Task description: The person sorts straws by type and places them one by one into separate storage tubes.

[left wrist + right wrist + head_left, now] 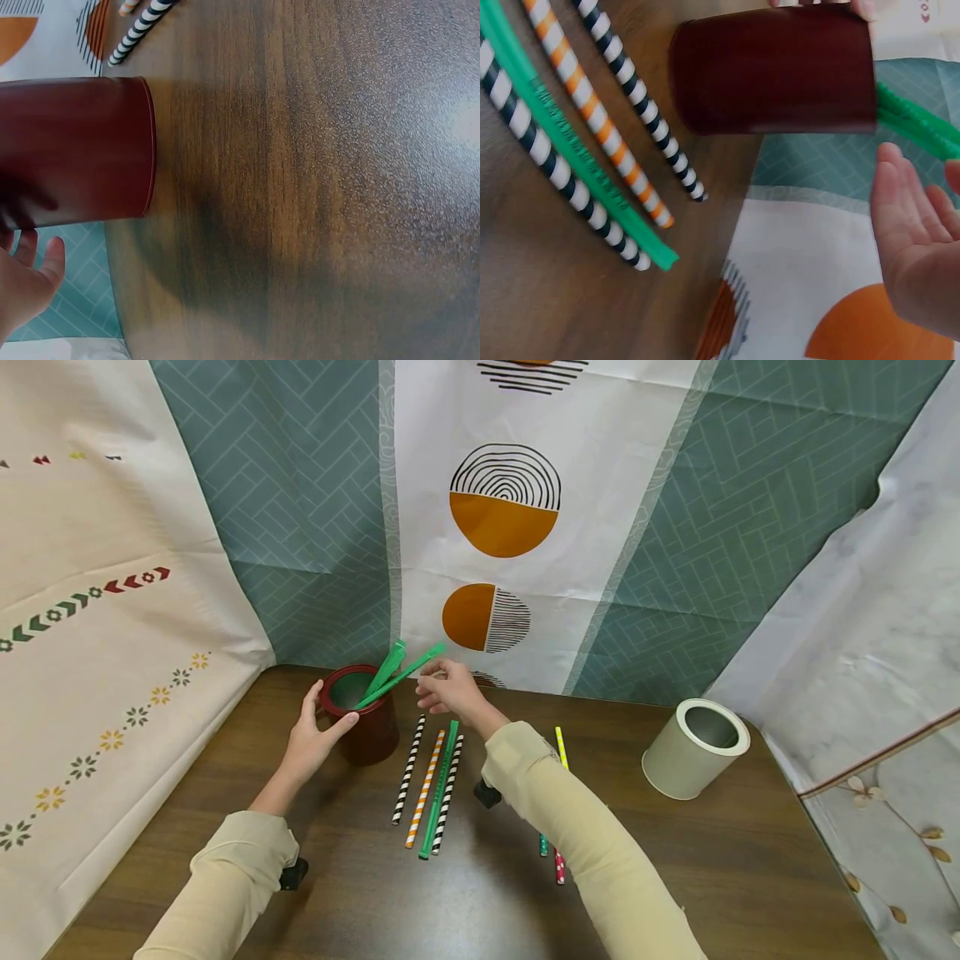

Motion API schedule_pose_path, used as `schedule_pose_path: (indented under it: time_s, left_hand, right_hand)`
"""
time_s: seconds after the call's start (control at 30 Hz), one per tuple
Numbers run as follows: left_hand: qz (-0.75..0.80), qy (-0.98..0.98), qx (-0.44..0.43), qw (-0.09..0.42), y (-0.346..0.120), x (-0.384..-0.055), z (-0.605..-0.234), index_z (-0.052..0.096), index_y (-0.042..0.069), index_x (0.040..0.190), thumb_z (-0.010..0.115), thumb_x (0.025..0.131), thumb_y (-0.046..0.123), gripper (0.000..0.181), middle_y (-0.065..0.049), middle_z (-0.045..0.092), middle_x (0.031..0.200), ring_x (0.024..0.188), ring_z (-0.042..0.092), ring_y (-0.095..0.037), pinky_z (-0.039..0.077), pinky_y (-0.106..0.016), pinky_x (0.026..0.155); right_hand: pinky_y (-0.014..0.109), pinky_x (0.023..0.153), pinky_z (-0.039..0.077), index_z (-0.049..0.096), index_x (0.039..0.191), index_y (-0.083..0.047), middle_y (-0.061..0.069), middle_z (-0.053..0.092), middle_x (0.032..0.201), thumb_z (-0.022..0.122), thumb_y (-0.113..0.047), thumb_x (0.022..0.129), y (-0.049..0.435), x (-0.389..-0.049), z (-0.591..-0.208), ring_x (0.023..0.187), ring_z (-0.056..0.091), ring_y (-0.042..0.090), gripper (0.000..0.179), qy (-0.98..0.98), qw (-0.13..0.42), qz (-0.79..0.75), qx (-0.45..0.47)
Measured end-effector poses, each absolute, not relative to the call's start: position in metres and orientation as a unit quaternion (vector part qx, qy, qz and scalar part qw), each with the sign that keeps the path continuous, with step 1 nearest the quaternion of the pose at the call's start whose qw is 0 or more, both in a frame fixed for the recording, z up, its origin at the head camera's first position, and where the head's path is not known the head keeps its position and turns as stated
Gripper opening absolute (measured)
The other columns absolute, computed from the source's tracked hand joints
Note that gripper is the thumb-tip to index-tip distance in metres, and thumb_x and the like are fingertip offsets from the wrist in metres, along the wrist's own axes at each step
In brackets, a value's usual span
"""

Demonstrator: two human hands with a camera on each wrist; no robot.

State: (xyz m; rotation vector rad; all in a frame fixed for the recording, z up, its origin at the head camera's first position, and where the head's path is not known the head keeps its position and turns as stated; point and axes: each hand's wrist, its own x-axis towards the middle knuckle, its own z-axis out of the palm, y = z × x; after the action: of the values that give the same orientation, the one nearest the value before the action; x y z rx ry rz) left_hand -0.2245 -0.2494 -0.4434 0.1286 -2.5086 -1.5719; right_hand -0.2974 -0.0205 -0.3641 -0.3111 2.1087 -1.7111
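My left hand grips the dark red canister near its rim, with thumb and fingers on either side. Several green straws lean out of the canister's mouth toward the right. My right hand hovers just right of that mouth, fingers loosely bent and right by the end of one green straw. In the right wrist view its thumb and fingers stand apart, with the green straws above them. On the table below lie an orange-striped straw, a green straw and two black-striped straws.
A cream canister stands at the right of the wooden table. A yellow straw, a teal straw and a red dotted straw lie partly under my right forearm. Patterned cloth hangs behind the table.
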Motion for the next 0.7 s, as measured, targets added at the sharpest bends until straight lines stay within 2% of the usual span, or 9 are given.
schedule_pose_path:
  time_s: [0.13,0.23,0.33,0.47,0.7]
  left_hand:
    - [-0.529,-0.843,0.043,0.090,-0.250,-0.225,-0.444,0.000,0.029,0.142,0.058,0.081,0.043,0.085,-0.011,0.023,0.144,0.127,0.030,-0.034,0.031,-0.057,0.095]
    - [-0.528,-0.843,0.043,0.090,-0.250,-0.225,-0.444,0.001,0.029,0.142,0.058,0.081,0.043,0.085,-0.012,0.023,0.144,0.127,0.031,-0.034,0.031,-0.056,0.095]
    - [-0.527,-0.844,0.043,0.091,-0.250,-0.225,-0.444,0.001,0.028,0.142,0.058,0.081,0.043,0.085,-0.012,0.023,0.144,0.127,0.031,-0.034,0.032,-0.056,0.095]
    - [-0.528,-0.843,0.042,0.092,-0.250,-0.225,-0.444,0.001,0.027,0.142,0.058,0.081,0.043,0.085,-0.012,0.023,0.143,0.127,0.031,-0.034,0.032,-0.056,0.094]
    - [-0.529,-0.843,0.044,0.090,-0.250,-0.226,-0.444,0.001,0.028,0.142,0.058,0.081,0.043,0.085,-0.012,0.023,0.144,0.127,0.030,-0.034,0.032,-0.056,0.095]
  right_hand:
    - [0.034,0.063,0.053,0.051,0.111,-0.003,0.020,0.060,0.101,0.053,-0.014,0.088,-0.014,-0.299,-0.381,0.072,0.063,0.026,0.025,0.767,0.222,-0.594,-0.095]
    - [0.037,0.064,0.053,0.051,0.108,-0.003,0.022,0.059,0.102,0.054,-0.012,0.087,-0.011,-0.298,-0.395,0.064,0.061,0.020,0.023,0.763,0.229,-0.598,-0.083]
    - [0.043,0.070,0.052,0.050,0.108,-0.003,0.024,0.058,0.105,0.054,-0.010,0.086,-0.009,-0.296,-0.407,0.062,0.059,0.017,0.023,0.756,0.238,-0.605,-0.071]
    - [0.047,0.075,0.049,0.049,0.110,0.000,0.023,0.058,0.104,0.055,-0.009,0.085,-0.007,-0.292,-0.422,0.065,0.060,0.021,0.027,0.752,0.249,-0.608,-0.060]
    - [0.040,0.065,0.052,0.046,0.113,0.003,0.021,0.059,0.102,0.057,-0.008,0.084,-0.003,-0.287,-0.445,0.070,0.059,0.028,0.033,0.754,0.270,-0.597,-0.044]
